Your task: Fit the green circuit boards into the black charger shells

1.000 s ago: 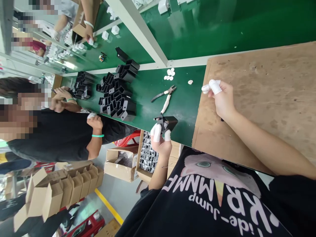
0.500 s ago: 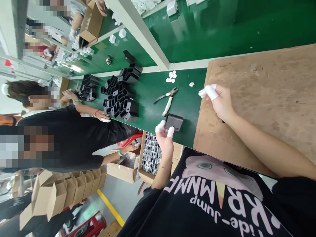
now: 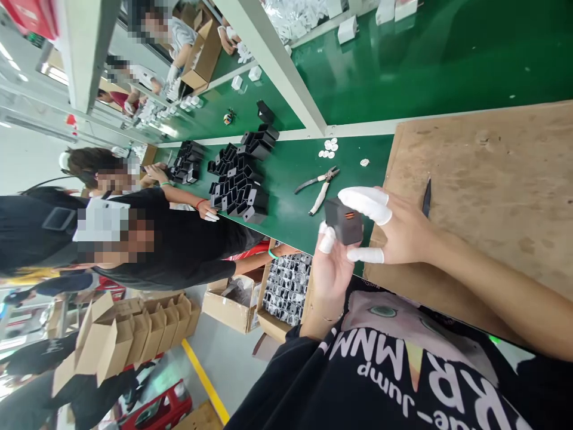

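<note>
A small black box-shaped part with orange stripes on one face is held up between both hands, just above the near edge of the green belt. My left hand grips it from below with white-capped fingertips. My right hand pinches it from the right, its capped forefinger across the top and its capped thumb beneath. The right forearm lies over the brown board.
Pliers, several white discs and a pile of black parts lie on the belt. A dark blade rests on the board. A co-worker's hand reaches to the pile. Cartons of parts stand below.
My left hand lifted the black part off the belt edge and toward me. My right hand left the board and took hold of the part, uncovering the blade.
</note>
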Demonstrator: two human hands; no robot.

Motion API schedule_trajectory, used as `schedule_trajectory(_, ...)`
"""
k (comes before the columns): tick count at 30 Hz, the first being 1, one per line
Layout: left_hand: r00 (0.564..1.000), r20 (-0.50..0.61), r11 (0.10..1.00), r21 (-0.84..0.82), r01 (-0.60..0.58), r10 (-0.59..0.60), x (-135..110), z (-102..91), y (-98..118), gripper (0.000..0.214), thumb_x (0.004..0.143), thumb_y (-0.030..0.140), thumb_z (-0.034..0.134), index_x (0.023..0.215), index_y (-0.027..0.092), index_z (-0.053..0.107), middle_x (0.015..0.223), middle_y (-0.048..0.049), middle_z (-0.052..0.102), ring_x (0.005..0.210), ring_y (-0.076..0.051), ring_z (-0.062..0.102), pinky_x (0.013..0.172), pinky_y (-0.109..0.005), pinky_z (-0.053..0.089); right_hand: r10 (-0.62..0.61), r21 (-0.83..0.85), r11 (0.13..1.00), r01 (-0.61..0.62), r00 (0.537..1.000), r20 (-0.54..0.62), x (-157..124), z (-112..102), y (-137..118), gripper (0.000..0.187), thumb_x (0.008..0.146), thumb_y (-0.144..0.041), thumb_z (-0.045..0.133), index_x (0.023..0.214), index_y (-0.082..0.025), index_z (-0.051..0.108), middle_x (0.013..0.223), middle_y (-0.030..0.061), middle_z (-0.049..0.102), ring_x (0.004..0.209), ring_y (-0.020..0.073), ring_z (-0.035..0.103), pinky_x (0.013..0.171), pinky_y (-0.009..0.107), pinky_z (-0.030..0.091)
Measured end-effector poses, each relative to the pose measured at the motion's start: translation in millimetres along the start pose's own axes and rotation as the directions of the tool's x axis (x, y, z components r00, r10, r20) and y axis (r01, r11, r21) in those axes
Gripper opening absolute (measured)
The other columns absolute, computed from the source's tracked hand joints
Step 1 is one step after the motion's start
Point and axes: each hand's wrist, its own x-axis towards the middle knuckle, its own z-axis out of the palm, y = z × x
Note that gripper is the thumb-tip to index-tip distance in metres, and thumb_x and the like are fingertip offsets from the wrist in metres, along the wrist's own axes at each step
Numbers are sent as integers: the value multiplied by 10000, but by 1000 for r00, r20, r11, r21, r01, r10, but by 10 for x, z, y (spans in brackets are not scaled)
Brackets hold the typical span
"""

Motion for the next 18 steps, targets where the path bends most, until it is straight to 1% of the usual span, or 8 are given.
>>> schedule_trajectory(3,931,-197,947,155,-280,307,-17,101,-109,545,934,546,465,1409,335,298,1392,-75,537,1241,-199,587,1030,-366,534,82,7,997,-82,995,56,15,19,-21,658,863,-354,642,1447,-283,347,1423,132,487,1249,328,535,987,503,504)
schedule_trajectory(6,796,-244,827,272,-492,554,35,135,-259,721,852,635,551,1414,363,191,1469,-97,425,1313,-230,523,1055,-400,513,187,305,932,-195,981,58,-18,152,7,695,839,-325,667,1422,-285,292,1454,139,408,1286,304,508,977,472,530)
schedule_trajectory(7,776,-228,803,283,-525,588,62,126,-296,776,823,680,555,1418,356,177,1478,-107,407,1329,-243,507,1064,-410,506,205,433,874,-221,975,84,-37,208,26,700,843,-333,662,1412,-288,257,1448,141,401,1265,286,529,950,450,549)
schedule_trajectory(8,788,-189,801,285,-527,586,89,106,-320,811,803,717,545,1424,341,183,1477,-118,407,1337,-255,500,1068,-412,501,208,536,809,-242,970,123,-56,258,48,695,852,-338,651,1401,-291,227,1440,144,401,1243,269,550,925,431,564)
schedule_trajectory(10,862,-71,835,300,-462,502,135,32,-322,839,789,765,502,1432,290,249,1431,-142,465,1326,-273,514,1071,-404,497,179,616,742,-263,964,196,-85,307,94,677,867,-338,632,1386,-293,200,1430,148,396,1247,257,548,940,434,556)
schedule_trajectory(12,909,30,854,330,-401,416,167,-77,-279,854,778,781,496,1424,249,325,1354,-148,541,1289,-278,551,1062,-390,500,131,538,807,-242,963,237,-84,257,130,672,842,-334,656,1380,-292,254,1441,142,368,1344,285,447,1037,499,482)
schedule_trajectory(14,911,84,847,342,-406,403,188,-192,-226,874,740,763,576,1411,243,370,1320,-135,572,1257,-278,577,1053,-385,504,92,409,891,-198,960,265,-50,126,135,604,829,-344,666,1349,-298,362,1444,122,359,1401,303,354,1098,540,404)
schedule_trajectory(18,890,154,779,435,-451,429,203,-322,-203,850,715,631,721,1407,253,404,1347,-122,565,1255,-276,576,1069,-409,486,141,260,944,-202,962,234,50,-105,-4,542,816,-473,661,1279,-279,454,1327,114,500,1229,302,506,951,478,495)
